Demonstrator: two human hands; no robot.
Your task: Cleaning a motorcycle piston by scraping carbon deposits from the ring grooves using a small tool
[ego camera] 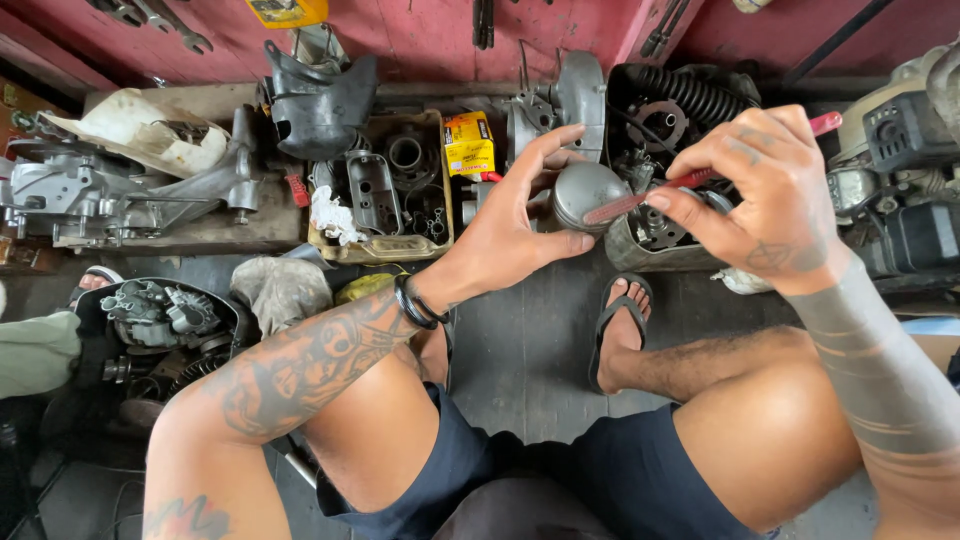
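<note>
Left hand (520,215) cups a grey piston (585,192); right hand (770,195) presses a red brush (690,182) on it.

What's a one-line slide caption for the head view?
Seated person's left hand holds a round grey metal part while the right hand works a red-handled brush on it, engine parts around.

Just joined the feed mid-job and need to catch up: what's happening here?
A seated person holds a round grey metal part in the left hand and works a red-handled brush against it with the right hand. Ahead sits a wooden tray of engine parts, with a small yellow box beside it.
</note>
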